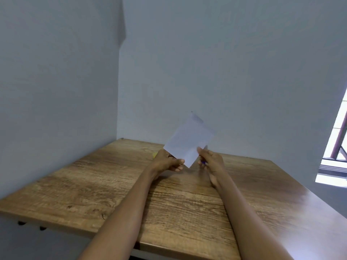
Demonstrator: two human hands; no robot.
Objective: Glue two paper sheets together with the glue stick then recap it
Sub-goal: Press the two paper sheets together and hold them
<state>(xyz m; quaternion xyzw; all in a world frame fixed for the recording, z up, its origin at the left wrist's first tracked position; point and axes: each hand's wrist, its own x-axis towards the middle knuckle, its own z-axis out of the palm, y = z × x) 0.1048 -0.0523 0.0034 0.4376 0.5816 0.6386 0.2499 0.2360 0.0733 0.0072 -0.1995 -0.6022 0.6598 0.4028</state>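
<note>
**Q:** Going from left to right, what is here?

**A:** A wooden counter (90, 186) set into a pale grey corner. Towards its back, a small yellow thing (154, 154) peeks out behind the left hand; too little of it shows to name it. The left hand (169, 162) pinches the lower left edge of a white paper sheet (187, 141), thumb on the near face. The sheet is held up off the counter, tilted like a diamond, with one corner pointing down between the hands. I cannot tell whether it is one sheet or two laid together.

**Q:** And the right hand?

**A:** The right hand (212, 160) grips the sheet's lower right edge. A bit of blue (203, 162) shows under its curled fingers, possibly the glue stick or its cap, though it is too hidden to be sure. At the far right, a bright window (336, 147).

**Q:** How would the paper handle?

**A:** My guess is very light and limp. It stands flat only because two edges are held, and it would likely flop or crease if pinched hard at one corner. Holding opposite edges, as now, looks the safest grip. For gluing and pressing, I would lay it flat on the counter.
</note>
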